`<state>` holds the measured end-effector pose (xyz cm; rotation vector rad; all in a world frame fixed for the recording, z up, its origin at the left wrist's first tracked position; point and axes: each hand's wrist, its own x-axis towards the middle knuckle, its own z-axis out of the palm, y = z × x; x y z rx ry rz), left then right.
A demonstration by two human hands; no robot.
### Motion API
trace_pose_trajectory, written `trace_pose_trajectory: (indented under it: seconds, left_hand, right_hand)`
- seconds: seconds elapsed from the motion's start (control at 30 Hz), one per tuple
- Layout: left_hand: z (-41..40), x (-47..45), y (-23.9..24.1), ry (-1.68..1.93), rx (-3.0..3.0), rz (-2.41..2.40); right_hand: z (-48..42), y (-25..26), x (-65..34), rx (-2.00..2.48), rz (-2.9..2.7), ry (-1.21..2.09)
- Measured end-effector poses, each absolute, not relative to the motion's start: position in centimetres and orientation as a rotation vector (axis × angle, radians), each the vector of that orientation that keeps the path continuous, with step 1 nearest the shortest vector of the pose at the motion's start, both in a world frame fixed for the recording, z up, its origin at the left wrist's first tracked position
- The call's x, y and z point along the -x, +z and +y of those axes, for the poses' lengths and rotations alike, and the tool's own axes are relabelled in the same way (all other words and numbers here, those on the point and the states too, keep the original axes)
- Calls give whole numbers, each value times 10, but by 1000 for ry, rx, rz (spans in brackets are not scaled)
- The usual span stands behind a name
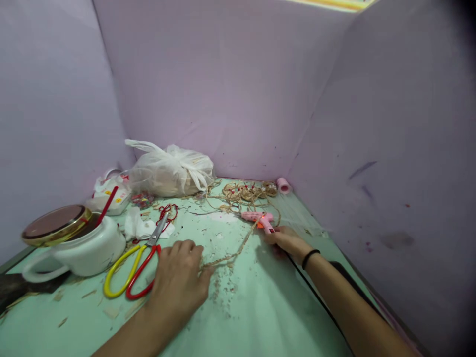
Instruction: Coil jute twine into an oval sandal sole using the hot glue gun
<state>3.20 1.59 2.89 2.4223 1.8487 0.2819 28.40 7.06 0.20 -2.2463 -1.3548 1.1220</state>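
My left hand (178,280) lies palm down on the green table (260,312), fingers curled, its fingertips pressing a strand of jute twine (230,255). The twine runs up to a tangle of jute (247,194) at the back. My right hand (286,241), with a black band on the wrist, reaches the handle of a pink glue gun (258,219) that lies on the table; its fingers touch or grip the handle end. A black cord (316,297) runs back under my right forearm.
Scissors (137,263) with yellow and red handles lie just left of my left hand. A white mug (80,250) with a gold lid and red stick stands at the left. A white plastic bag (171,171), a pink tape roll (283,185) and purple walls close the back.
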Motion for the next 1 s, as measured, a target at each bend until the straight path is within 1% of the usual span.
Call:
trace_pose_trajectory:
  seconds: [0.13,0.33,0.43,0.63,0.73,0.8,0.9,1.0]
  left_hand:
    - [34,-77,41,380,-2335,1579]
    - [69,-134,35,498,-2119,1656]
    - [81,-130,25,546,-1966,1677]
    - [104,-88,21,619,-1695,1770]
    - [105,-74,20,669,-1617,1779]
    - [99,-71,21,783,-1599,1761]
    - [80,-75,26,1005,-1611,1649]
    - [57,-81,38,1077,-1600,1391]
  right_hand:
    - [69,2,-278,2113,-1228,1247]
    - [70,-2,-272,1975,-1208,1151]
    - [69,-2,-278,1921,-1208,1150]
    - [56,20,-305,1799,-1136,1343]
    - [48,39,-315,1647,-1084,1441]
    - [43,51,-313,1499,-1080,1477]
    - [35,65,-289,1290,-1113,1469]
    - [29,73,-250,1141,-1191,1465]
